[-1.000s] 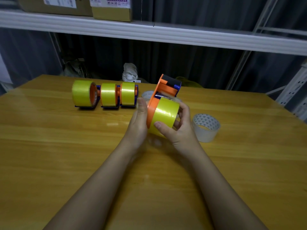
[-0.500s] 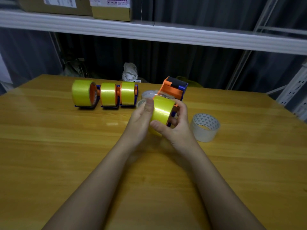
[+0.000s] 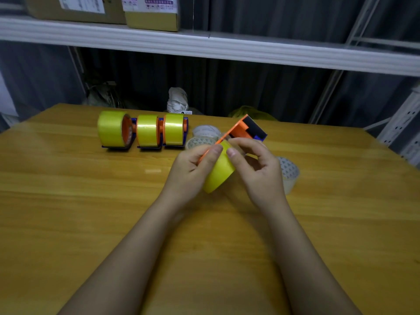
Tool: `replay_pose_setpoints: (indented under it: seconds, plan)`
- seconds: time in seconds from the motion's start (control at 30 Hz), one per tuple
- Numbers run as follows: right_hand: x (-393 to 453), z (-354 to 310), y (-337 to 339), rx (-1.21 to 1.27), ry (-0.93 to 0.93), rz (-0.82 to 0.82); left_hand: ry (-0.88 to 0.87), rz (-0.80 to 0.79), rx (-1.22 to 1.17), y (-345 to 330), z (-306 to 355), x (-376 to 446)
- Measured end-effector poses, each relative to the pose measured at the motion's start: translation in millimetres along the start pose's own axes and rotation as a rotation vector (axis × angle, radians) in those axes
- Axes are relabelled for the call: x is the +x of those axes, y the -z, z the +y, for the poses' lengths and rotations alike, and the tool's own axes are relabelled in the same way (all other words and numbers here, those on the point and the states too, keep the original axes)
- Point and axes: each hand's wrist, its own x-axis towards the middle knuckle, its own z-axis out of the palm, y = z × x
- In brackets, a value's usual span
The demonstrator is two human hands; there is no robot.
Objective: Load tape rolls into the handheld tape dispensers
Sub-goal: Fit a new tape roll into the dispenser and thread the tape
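Observation:
An orange tape dispenser [image 3: 241, 130] with a black and blue head carries a yellow tape roll [image 3: 220, 173] and tilts over the table middle. My left hand [image 3: 193, 169] grips the dispenser's orange side, thumb on the roll's top. My right hand [image 3: 256, 169] pinches at the roll's upper edge with thumb and forefinger. Three dispensers loaded with yellow rolls [image 3: 145, 130] stand in a row at the back left. Clear tape rolls [image 3: 204, 135] lie behind my hands, and another clear roll [image 3: 289, 172] lies to the right, partly hidden by my right hand.
The wooden table [image 3: 91, 201] ends at a dark curtain behind. A white shelf [image 3: 227, 46] above holds cardboard boxes [image 3: 150, 12]. A white bundle [image 3: 177, 100] sits beyond the table's far edge. Metal racking [image 3: 404, 123] stands at the right.
The dispenser with the yellow roll has tipped from upright to slanting right. My right hand has shifted from cupping the roll to pinching at its top edge.

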Motion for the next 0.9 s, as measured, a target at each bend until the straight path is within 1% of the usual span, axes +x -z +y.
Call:
replay_pose_setpoints:
  seconds: [0.17,0.37,0.57,0.77,0.83,0.9]
  plan:
    - [1,-5,7,0.037,0.032,-0.033,0.003,0.006,0.086,0,-4,0]
    - [1,-10,11,0.120,-0.095,-0.075,0.021,0.017,0.141,2,-7,-1]
    - [5,-16,15,0.338,-0.190,-0.044,0.000,0.025,0.130,2,-7,-2]
    - [7,-19,19,0.457,-0.318,0.018,0.018,0.002,0.137,-1,-7,-3]
    - [8,-19,23,0.513,-0.381,0.005,0.032,0.006,0.147,0,-7,-3]
    - [9,-21,28,0.549,-0.461,-0.052,0.032,0.007,0.161,0,-8,-2]
